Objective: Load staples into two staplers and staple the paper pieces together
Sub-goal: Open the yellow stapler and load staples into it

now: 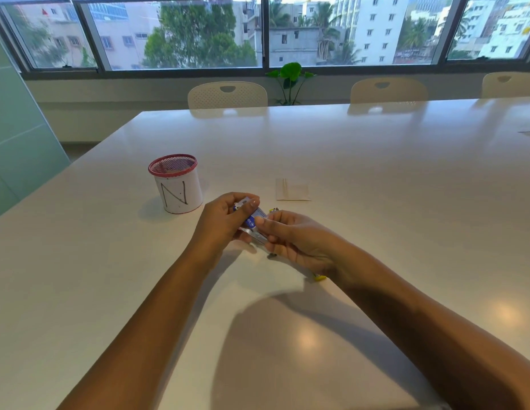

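A small blue stapler (251, 221) with a silver metal base sits tilted at centre frame, raised just above the white worktop (376, 179) and largely hidden. Just above and to the right, folded white paper pieces (292, 189) lie flat on the worktop. A yellow object (320, 278), possibly the second stapler, shows only a tip lower right of centre.

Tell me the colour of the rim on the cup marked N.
Red mesh rim on the white cup, clearest in the head view.
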Action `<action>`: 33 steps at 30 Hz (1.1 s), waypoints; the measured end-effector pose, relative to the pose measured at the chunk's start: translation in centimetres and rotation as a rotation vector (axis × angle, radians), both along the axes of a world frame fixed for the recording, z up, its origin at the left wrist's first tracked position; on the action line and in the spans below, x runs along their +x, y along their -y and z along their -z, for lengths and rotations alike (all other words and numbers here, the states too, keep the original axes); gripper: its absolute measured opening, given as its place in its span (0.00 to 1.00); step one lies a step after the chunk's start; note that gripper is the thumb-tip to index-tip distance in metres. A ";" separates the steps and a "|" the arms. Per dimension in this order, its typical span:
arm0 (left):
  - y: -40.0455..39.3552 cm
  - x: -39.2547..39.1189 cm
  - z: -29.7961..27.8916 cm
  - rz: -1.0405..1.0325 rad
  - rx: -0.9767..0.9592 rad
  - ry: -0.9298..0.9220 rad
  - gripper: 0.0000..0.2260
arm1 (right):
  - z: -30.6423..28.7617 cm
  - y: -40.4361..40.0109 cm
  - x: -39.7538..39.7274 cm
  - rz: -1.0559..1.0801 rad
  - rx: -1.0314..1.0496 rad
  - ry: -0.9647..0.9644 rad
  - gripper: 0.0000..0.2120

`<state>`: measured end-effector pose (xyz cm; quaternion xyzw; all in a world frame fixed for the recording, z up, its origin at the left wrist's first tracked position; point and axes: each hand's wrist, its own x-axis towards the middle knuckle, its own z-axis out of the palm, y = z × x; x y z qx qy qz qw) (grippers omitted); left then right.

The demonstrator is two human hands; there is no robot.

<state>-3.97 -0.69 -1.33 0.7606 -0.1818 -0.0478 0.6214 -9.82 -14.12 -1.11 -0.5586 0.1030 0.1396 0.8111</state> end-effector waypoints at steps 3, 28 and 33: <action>-0.4 0.3 0.0 0.010 0.026 0.008 0.15 | 0.0 0.2 0.1 0.003 -0.119 0.035 0.08; -3.2 2.8 2.4 -0.565 0.814 0.303 0.17 | 1.8 4.8 2.2 0.061 -1.153 0.244 0.11; -1.2 1.1 0.8 -0.320 0.191 0.160 0.12 | 0.6 4.8 1.8 0.249 -1.009 0.368 0.03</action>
